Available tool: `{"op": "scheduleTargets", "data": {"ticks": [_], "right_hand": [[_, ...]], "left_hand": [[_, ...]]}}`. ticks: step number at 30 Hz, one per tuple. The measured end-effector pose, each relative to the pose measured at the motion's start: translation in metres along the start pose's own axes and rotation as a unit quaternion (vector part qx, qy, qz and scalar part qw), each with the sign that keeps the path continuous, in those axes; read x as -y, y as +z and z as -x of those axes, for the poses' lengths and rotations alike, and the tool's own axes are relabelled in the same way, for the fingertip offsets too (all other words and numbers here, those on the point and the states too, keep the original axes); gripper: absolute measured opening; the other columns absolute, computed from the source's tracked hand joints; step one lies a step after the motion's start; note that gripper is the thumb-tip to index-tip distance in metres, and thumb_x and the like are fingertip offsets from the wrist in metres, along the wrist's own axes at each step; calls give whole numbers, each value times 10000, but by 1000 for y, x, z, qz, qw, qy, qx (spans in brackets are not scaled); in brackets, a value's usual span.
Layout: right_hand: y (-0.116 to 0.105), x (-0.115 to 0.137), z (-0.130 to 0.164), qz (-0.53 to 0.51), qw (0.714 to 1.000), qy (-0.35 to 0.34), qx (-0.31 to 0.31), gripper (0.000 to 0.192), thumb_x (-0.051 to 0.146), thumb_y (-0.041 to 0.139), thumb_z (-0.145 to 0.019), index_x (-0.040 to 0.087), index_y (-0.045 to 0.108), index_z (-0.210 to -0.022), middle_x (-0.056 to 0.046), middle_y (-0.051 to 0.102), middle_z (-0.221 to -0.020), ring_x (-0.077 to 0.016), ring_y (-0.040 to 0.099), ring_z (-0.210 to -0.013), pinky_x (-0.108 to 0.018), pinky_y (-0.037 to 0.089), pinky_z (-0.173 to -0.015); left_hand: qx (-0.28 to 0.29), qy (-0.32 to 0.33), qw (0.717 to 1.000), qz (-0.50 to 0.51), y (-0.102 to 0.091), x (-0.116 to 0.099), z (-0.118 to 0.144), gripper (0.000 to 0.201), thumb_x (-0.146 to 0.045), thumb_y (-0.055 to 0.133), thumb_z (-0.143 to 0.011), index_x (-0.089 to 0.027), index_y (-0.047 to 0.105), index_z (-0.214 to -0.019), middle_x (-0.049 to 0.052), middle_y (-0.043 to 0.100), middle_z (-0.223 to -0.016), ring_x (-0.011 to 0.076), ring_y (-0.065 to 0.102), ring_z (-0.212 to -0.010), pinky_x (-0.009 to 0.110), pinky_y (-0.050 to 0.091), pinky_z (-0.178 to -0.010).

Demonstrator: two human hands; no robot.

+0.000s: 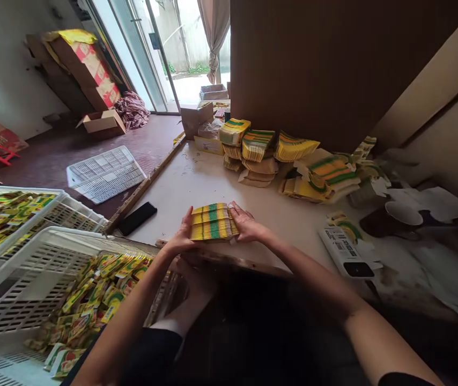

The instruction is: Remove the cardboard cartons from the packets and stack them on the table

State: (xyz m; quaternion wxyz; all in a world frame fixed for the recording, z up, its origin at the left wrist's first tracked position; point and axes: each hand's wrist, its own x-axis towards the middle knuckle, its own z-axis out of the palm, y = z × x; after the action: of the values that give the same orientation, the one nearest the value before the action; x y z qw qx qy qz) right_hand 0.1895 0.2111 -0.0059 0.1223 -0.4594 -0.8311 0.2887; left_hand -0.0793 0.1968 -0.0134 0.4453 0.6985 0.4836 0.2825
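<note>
Pressing a paper stack (212, 221) between left hand (181, 236) and right hand (246, 224) at the table's (176, 187) near edge, seemingly midway, with other stacks (258, 145) left farther back and small packets (102, 289) in the crate (38, 287).

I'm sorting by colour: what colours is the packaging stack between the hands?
The packaging stack is mostly yellow with a green band; head view.
</note>
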Motion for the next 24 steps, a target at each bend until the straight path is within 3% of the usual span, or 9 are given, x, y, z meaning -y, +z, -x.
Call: {"op": "scheduleTargets", "data": {"ticks": [6, 11, 16, 19, 22, 24], "right_hand": [[-8, 19, 2, 83, 994, 43, 56, 1104, 237, 772, -590, 72, 169, -1500, -308, 16, -1570, -394, 70, -1468, -616, 183, -1124], [-11, 22, -1, 87, 994, 47, 39, 1025, 193, 749, -609, 51, 228, -1480, -326, 92, -1556, -395, 126, -1461, -601, 218, -1125], [-10, 22, -6, 80, 995, 44, 31, 1000, 174, 725, -627, 33, 223, -1480, -326, 135, -1548, -389, 142, -1460, -573, 236, -1137], [-10, 22, -6, 77, 996, 42, 34, 1000, 180, 726, -633, 13, 219, -1478, -324, 125, -1551, -377, 131, -1465, -534, 230, -1153], [-10, 21, -6, 73, 996, 42, 33, 984, 163, 713, -641, 25, 218, -1481, -310, 132, -1556, -364, 127, -1468, -521, 227, -1157], [-9, 20, -6, 72, 996, 43, 29, 973, 140, 699, -642, 26, 219, -1480, -308, 137, -1555, -364, 131, -1467, -526, 224, -1157]], "left_hand": [[60, 1, 990, -130, -11, -2, 2, 1395, -554, 821, -481, -167, -13, -1530, 190, 70, -1597, 418, 54, -1457, 516, 128, -1182], [99, -7, 961, -257, -25, -16, -6, 1449, -635, 813, -416, -122, 34, -1525, 292, 21, -1576, 452, 41, -1449, 600, 134, -1139], [76, 35, 917, -390, -10, -45, -19, 1455, -641, 833, -370, -174, 88, -1528, 264, -25, -1585, 470, -1, -1442, 628, 104, -1122], [74, 64, 911, -399, 6, -59, -31, 1298, -687, 746, -527, -174, 100, -1530, 226, -14, -1597, 423, -9, -1458, 584, 76, -1144], [77, 49, 911, -401, 16, -66, -44, 1062, -686, 600, -706, -149, 177, -1519, 205, 89, -1598, 367, 63, -1471, 534, 54, -1164], [88, 34, 907, -411, 17, -66, -50, 995, -679, 553, -744, -132, 224, -1507, 200, 140, -1592, 350, 91, -1473, 514, 42, -1170]]}}
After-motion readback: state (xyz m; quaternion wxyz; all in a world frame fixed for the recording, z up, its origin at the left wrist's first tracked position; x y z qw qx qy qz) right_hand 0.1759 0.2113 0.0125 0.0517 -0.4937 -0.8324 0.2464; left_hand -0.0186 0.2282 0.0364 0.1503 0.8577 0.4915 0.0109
